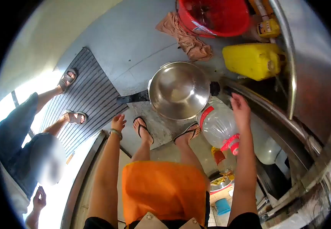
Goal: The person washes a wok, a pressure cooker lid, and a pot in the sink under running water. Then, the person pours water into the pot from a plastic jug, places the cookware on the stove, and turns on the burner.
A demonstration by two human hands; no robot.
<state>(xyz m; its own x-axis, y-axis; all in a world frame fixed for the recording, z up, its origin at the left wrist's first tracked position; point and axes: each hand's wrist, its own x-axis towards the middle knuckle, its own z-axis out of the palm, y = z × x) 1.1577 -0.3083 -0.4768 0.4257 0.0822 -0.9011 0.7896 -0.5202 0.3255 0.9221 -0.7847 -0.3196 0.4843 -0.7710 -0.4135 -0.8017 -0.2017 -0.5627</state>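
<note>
A shiny steel pot (179, 91) with a black long handle on its left and a short black grip on its right is in the middle of the view, its inside showing. My left hand (118, 123), with a band at the wrist, is below the long handle and apart from it, fingers apart and holding nothing. My right hand (240, 108) is to the right of the pot, beside a large clear plastic bottle (219, 124) with a red cap and red band. Its fingers are spread, with nothing seen in them.
Another person's sandalled feet (75, 117) are on a ridged mat (85, 84) at the left. At the top are a red bucket (215, 26), a brown cloth (190, 42) and a yellow jerrycan (251, 59). A metal rail (291, 76) curves along the right.
</note>
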